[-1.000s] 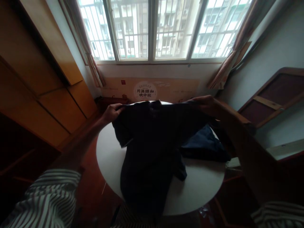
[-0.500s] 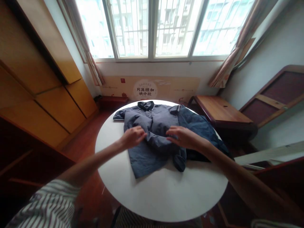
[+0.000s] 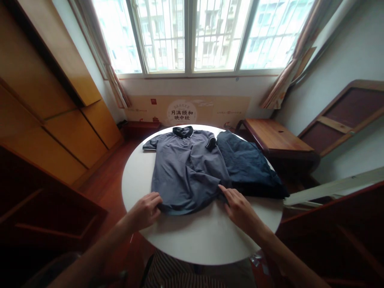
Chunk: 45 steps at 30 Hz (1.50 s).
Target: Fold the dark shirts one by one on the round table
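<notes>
A grey polo shirt (image 3: 187,168) lies front up on the white round table (image 3: 192,244), its dark, white-edged collar toward the window. My left hand (image 3: 148,207) is closed on the shirt's near left hem corner. At the near right corner, my right hand (image 3: 237,202) grips the hem between thumb and fingers. Some creases run across the shirt's lower right part. Dark blue folded clothing (image 3: 247,162) lies to the right, against the shirt's side.
Beyond the table are a window with curtains and a printed banner (image 3: 192,112) on the wall. A low wooden table (image 3: 279,136) stands at the back right. Wooden cabinets (image 3: 75,140) line the left. Dark red furniture flanks both near sides.
Both hands have come nearer to me, from the shirt's middle to its hem corners. The bunched lower part of the shirt is now spread flatter, and its right sleeve lies differently.
</notes>
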Each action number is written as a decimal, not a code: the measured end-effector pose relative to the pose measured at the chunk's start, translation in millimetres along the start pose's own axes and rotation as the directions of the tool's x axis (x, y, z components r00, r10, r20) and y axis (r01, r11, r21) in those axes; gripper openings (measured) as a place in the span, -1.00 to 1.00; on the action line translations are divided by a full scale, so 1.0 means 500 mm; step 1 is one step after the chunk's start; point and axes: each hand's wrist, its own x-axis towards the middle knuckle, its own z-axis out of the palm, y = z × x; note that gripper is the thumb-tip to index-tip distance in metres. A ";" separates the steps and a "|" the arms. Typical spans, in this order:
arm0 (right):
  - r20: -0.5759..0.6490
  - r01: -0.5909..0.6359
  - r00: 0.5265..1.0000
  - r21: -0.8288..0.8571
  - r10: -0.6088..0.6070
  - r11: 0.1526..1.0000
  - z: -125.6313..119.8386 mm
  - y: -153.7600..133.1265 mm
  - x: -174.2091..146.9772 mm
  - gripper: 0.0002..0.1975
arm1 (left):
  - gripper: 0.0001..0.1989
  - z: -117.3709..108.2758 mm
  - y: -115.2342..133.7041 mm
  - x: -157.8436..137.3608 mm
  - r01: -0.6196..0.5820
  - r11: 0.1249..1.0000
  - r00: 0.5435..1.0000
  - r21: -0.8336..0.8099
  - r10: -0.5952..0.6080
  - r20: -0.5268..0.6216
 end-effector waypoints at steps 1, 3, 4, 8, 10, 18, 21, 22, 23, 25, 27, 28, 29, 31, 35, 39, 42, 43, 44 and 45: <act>0.009 0.014 1.000 -0.006 -0.014 1.000 -0.002 -0.002 0.000 -0.43 | -0.79 -0.013 -0.011 -0.007 0.018 1.000 1.000 -0.007 -0.018 -0.022; 0.033 0.050 0.998 -0.008 -0.050 0.999 -0.013 -0.007 -0.002 -0.59 | -0.82 -0.042 -0.039 -0.029 0.048 0.998 0.998 -0.032 -0.049 -0.028; 0.054 0.073 0.996 0.002 -0.073 0.997 -0.021 -0.011 -0.006 -0.66 | -0.83 -0.057 -0.055 -0.043 0.065 0.997 0.998 -0.042 -0.066 -0.019; 0.160 0.104 0.981 0.068 -0.113 0.992 -0.057 -0.030 -0.032 -0.75 | -0.88 -0.110 -0.113 -0.105 0.194 0.980 0.980 -0.050 -0.191 0.061; 0.252 0.110 0.958 0.125 -0.138 0.986 -0.077 -0.037 -0.046 -0.77 | -0.86 -0.131 -0.126 -0.125 0.268 0.959 0.949 -0.088 -0.248 0.193; 0.102 0.009 0.994 0.280 -0.039 0.960 -0.103 0.050 0.085 -0.81 | -0.78 -0.152 -0.106 0.010 0.264 0.955 0.956 -0.132 -0.241 0.164; 0.062 -0.072 0.996 0.131 0.064 0.989 -0.069 0.120 0.213 -0.78 | -0.75 -0.112 -0.111 0.140 0.130 0.988 0.990 -0.088 -0.125 0.067; 0.057 -0.100 0.994 0.058 0.097 0.993 -0.055 0.140 0.255 -0.72 | -0.73 -0.094 -0.115 0.187 0.113 0.991 0.993 -0.067 -0.110 0.049; 0.069 -0.129 0.989 -0.014 0.129 0.992 -0.040 0.158 0.294 -0.65 | -0.71 -0.074 -0.121 0.235 0.110 0.993 0.994 -0.043 -0.109 0.031; 0.141 -0.178 0.970 -0.147 0.199 0.973 -0.014 0.184 0.359 -0.46 | -0.64 -0.030 -0.137 0.325 0.133 0.991 0.990 0.009 -0.134 0.047; 0.220 -0.203 0.940 -0.249 0.260 0.947 0.008 0.197 0.404 -0.38 | -0.58 0.016 -0.155 0.403 0.208 0.976 0.973 0.066 -0.214 0.086; 0.244 -0.211 0.928 -0.281 0.282 0.936 0.016 0.200 0.419 -0.43 | -0.55 0.038 -0.165 0.436 0.255 0.962 0.959 0.094 -0.264 0.104; 0.257 -0.214 0.920 -0.302 0.296 0.929 0.022 0.203 0.430 -0.51 | -0.52 0.059 -0.174 0.465 0.296 0.948 0.944 0.115 -0.309 0.117; 0.247 -0.230 0.918 -0.302 0.309 0.925 0.028 0.208 0.445 -0.63 | -0.43 0.092 -0.194 0.509 0.360 0.923 0.918 0.137 -0.377 0.126; 0.039 -0.390 0.917 -0.123 0.398 0.912 0.011 0.245 0.470 -0.65 | -0.31 0.126 -0.231 0.562 0.426 0.884 0.884 0.192 -0.452 0.117; -0.159 -0.610 0.747 0.221 0.645 0.761 -0.017 0.327 0.502 -0.67 | -0.25 0.136 -0.259 0.598 0.428 0.874 0.875 0.229 -0.464 0.135; -0.168 -0.572 0.679 0.488 0.715 0.659 -0.020 0.384 0.511 -0.68 | -0.23 0.143 -0.273 0.620 0.421 0.874 0.876 0.241 -0.461 0.143; -0.158 -0.532 0.689 0.553 0.708 0.641 -0.017 0.398 0.509 -0.68 | -0.23 0.145 -0.276 0.626 0.419 0.873 0.875 0.248 -0.461 0.146; -0.146 -0.491 0.709 0.600 0.690 0.632 -0.014 0.408 0.505 -0.67 | -0.24 0.147 -0.279 0.631 0.417 0.872 0.874 0.258 -0.462 0.148; -0.131 -0.455 0.739 0.627 0.661 0.633 -0.010 0.415 0.499 -0.66 | -0.25 0.149 -0.282 0.635 0.415 0.869 0.874 0.269 -0.463 0.148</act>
